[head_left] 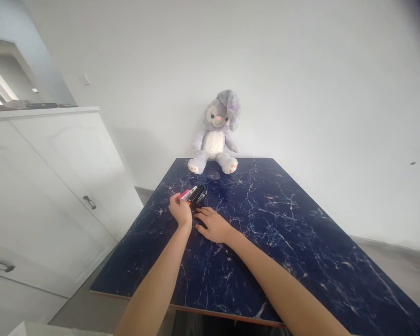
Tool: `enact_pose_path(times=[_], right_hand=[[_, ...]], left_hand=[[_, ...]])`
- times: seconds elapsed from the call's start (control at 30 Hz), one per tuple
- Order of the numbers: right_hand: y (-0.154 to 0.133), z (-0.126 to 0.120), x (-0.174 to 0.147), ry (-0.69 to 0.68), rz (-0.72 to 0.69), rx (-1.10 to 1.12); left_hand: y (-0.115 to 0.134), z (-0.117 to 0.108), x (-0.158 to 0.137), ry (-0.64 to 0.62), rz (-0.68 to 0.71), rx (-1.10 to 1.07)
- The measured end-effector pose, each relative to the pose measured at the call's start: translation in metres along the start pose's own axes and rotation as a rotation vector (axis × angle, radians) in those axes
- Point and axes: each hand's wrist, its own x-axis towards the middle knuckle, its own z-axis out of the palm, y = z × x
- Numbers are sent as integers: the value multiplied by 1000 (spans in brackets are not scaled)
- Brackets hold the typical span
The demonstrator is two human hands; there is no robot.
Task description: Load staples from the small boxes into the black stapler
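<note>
My left hand (181, 210) is closed round a small pink-and-white box (186, 194), over the middle left of the table. Right beside the box is a black stapler (196, 194), with a bit of orange at its near end. Whether the left fingers grip the stapler too, I cannot tell. My right hand (213, 225) lies palm down on the tabletop, just nearer to me than the stapler. Its fingers are spread and point left, with nothing visible in them.
The dark blue marbled table (276, 228) reaches to the wall. At its far edge a grey plush rabbit (215, 140) sits against the white wall. White cabinets (49, 186) with dark handles stand to the left.
</note>
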Motion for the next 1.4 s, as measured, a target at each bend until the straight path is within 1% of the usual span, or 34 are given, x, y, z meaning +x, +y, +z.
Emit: enact_pose_path(times=[0.1, 0.23, 0.43, 0.57, 0.67, 0.73, 0.93, 1.07, 1.13, 1.27, 1.4], right_hand=[[0, -1, 0, -6, -7, -8], [1, 1, 0, -4, -15, -10], [4, 4, 0, 11, -24, -3], [5, 6, 0, 24, -28, -6], [7, 8, 0, 29, -26, -9], [8, 10, 0, 33, -26, -11], [8, 11, 0, 37, -18, -10], [8, 9, 0, 42, -11, 29], [9, 8, 2, 57, 17, 82], [10, 6, 2, 147, 163, 173], [9, 5, -2, 174, 212, 122]], left_hand=[[-1, 2, -1, 58, 43, -34], [-1, 4, 0, 134, 56, -93], [-1, 6, 0, 175, 39, -129], [-1, 6, 1, 197, 71, -116], [1, 5, 3, 196, 120, -149], [1, 4, 6, 177, 128, -206], [3, 3, 12, 155, 78, -279], [5, 2, 12, 148, 77, -321], [5, 3, 12, 149, 82, -338], [3, 5, 14, 168, 77, -354], [4, 5, 15, 168, 28, -428]])
